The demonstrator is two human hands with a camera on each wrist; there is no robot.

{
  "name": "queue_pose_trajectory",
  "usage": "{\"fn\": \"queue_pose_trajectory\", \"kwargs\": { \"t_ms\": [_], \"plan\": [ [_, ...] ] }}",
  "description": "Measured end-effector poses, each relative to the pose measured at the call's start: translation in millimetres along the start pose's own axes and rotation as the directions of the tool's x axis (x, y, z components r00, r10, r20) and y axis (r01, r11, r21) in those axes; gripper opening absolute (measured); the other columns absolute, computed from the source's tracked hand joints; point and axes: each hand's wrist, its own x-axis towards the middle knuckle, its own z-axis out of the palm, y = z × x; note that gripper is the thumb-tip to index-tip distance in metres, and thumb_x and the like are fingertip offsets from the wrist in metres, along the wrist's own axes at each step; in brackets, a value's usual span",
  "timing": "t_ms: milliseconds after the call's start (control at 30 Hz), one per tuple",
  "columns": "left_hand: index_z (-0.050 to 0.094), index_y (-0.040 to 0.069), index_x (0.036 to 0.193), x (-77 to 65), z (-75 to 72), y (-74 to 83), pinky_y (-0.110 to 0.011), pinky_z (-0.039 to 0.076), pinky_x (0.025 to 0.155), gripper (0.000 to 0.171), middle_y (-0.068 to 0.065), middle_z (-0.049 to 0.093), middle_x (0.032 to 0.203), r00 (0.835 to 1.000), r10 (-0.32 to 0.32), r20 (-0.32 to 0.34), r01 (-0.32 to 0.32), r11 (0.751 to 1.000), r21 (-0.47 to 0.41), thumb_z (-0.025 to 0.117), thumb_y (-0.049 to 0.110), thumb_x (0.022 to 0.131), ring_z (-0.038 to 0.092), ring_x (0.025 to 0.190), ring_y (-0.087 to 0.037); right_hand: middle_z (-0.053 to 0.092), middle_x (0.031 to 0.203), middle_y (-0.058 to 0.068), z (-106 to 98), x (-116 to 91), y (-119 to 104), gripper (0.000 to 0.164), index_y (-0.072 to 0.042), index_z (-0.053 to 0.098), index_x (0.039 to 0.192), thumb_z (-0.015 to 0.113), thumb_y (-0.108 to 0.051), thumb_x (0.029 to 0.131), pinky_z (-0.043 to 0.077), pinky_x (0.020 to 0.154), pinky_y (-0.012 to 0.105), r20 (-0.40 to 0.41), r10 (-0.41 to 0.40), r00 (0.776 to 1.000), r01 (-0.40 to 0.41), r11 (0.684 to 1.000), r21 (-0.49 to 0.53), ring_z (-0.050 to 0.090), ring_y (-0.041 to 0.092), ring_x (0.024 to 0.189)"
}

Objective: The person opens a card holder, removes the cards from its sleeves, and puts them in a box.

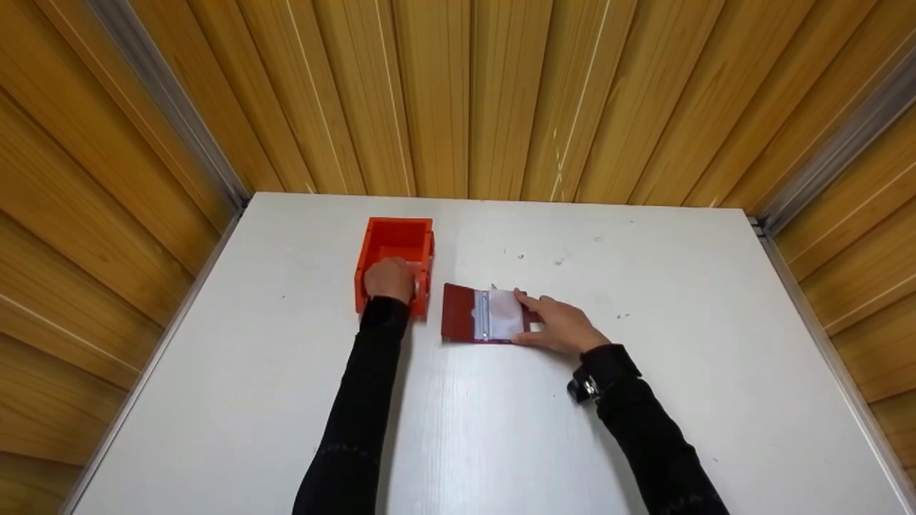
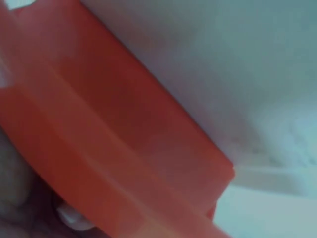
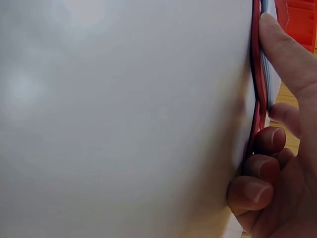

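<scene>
On the white table lies a small dark red ring binder [image 1: 458,312], open, with clear plastic sleeves [image 1: 506,315] on its metal rings. My right hand [image 1: 562,325] holds its right side, thumb at the near corner and a finger at the far corner. In the right wrist view, the thumb [image 3: 287,54] lies against the sleeve edges and other fingers [image 3: 257,181] curl by the cover. My left hand [image 1: 390,277] reaches down into an orange-red plastic bin [image 1: 401,221]. Its fingers are mostly hidden by the bin wall [image 2: 124,144]; whether they hold anything cannot be seen.
Wood-patterned panels [image 1: 469,100] stand behind the table [image 1: 680,300] and along both sides. The bin stands just left of the binder, a narrow gap between them. Small dark marks [image 1: 521,256] dot the tabletop behind the binder.
</scene>
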Motion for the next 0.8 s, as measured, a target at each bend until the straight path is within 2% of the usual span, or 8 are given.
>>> {"fn": "queue_pose_trajectory", "kwargs": {
  "t_ms": [133, 267, 400, 500, 567, 633, 733, 800],
  "plan": [
    [0.072, -0.001, 0.104, -3.9, -9.5, -0.8, -0.042, 0.063, 0.078, 0.021, -0.018, 0.075, 0.089, 0.998, 0.041, -0.039, -0.044, 0.996, -0.075, 0.060, 0.017, 0.103, 0.074, 0.087, -0.033, 0.064, 0.120, 0.020, -1, -1, 1, 0.091, -0.017, 0.037, 0.161, 0.076, -0.056, 0.089, 0.051, 0.097, 0.053, 0.010, 0.000, 1.000, 0.000, 1.000, 0.005, 0.060, 0.030, 0.102],
    [0.062, -0.003, 0.126, -10.8, -32.1, 4.4, -0.043, 0.062, 0.083, 0.032, -0.020, 0.072, 0.095, 0.986, 0.081, -0.143, -0.105, 0.979, -0.172, 0.063, 0.019, 0.102, 0.074, 0.089, -0.035, 0.063, 0.121, 0.020, -2, -2, 2, 0.091, -0.018, 0.036, 0.162, 0.076, -0.056, 0.089, 0.051, 0.097, 0.052, 0.018, 0.019, 1.000, -0.019, 1.000, -0.001, 0.058, 0.028, 0.100],
    [0.058, 0.002, 0.123, -21.7, -51.8, 16.7, -0.041, 0.063, 0.074, 0.028, -0.015, 0.067, 0.087, 0.945, 0.111, -0.307, -0.180, 0.962, -0.207, 0.061, 0.021, 0.103, 0.071, 0.073, -0.032, 0.063, 0.120, 0.019, -3, -2, 3, 0.092, -0.019, 0.035, 0.162, 0.076, -0.056, 0.089, 0.050, 0.098, 0.052, 0.019, 0.022, 1.000, -0.022, 1.000, 0.006, 0.057, 0.029, 0.100],
    [0.058, 0.005, 0.123, -39.2, -56.5, 30.5, -0.034, 0.061, 0.066, 0.027, -0.012, 0.068, 0.089, 0.916, 0.187, -0.354, -0.269, 0.942, -0.198, 0.060, 0.025, 0.104, 0.065, 0.062, -0.026, 0.063, 0.125, 0.022, -2, -2, 3, 0.092, -0.019, 0.035, 0.162, 0.076, -0.057, 0.089, 0.050, 0.100, 0.053, 0.014, 0.012, 1.000, -0.012, 1.000, 0.000, 0.060, 0.031, 0.107],
    [0.058, 0.008, 0.126, -53.8, -53.6, 40.8, -0.031, 0.059, 0.066, 0.030, -0.010, 0.070, 0.097, 0.899, 0.276, -0.340, -0.349, 0.920, -0.176, 0.063, 0.027, 0.104, 0.063, 0.062, -0.023, 0.063, 0.125, 0.022, -2, -2, 3, 0.092, -0.019, 0.035, 0.162, 0.075, -0.057, 0.088, 0.050, 0.100, 0.054, 0.011, 0.007, 1.000, -0.007, 1.000, -0.002, 0.062, 0.033, 0.109],
    [0.060, 0.010, 0.128, -68.2, -46.1, 49.3, -0.030, 0.058, 0.066, 0.031, -0.009, 0.073, 0.104, 0.872, 0.389, -0.297, -0.447, 0.880, -0.159, 0.065, 0.027, 0.103, 0.064, 0.064, -0.023, 0.064, 0.121, 0.021, -2, -1, 3, 0.092, -0.019, 0.036, 0.162, 0.075, -0.058, 0.088, 0.051, 0.098, 0.054, 0.002, 0.000, 1.000, 0.000, 1.000, -0.011, 0.063, 0.032, 0.106],
    [0.062, 0.012, 0.132, -84.8, -30.0, 57.5, -0.035, 0.061, 0.074, 0.035, -0.009, 0.074, 0.115, 0.826, 0.529, -0.194, -0.555, 0.823, -0.120, 0.067, 0.026, 0.101, 0.071, 0.078, -0.026, 0.064, 0.112, 0.017, -1, 1, 3, 0.091, -0.019, 0.037, 0.161, 0.075, -0.058, 0.088, 0.052, 0.095, 0.052, -0.005, -0.004, 1.000, 0.004, 1.000, -0.008, 0.062, 0.029, 0.099],
    [0.063, 0.012, 0.134, -92.0, -18.4, 58.1, -0.038, 0.062, 0.078, 0.038, -0.008, 0.074, 0.118, 0.802, 0.583, -0.132, -0.596, 0.796, -0.105, 0.069, 0.026, 0.100, 0.073, 0.088, -0.027, 0.063, 0.110, 0.015, 1, 2, 2, 0.091, -0.019, 0.037, 0.161, 0.075, -0.058, 0.088, 0.052, 0.094, 0.052, -0.006, -0.008, 1.000, 0.008, 1.000, -0.009, 0.061, 0.028, 0.096]
  ]
}}
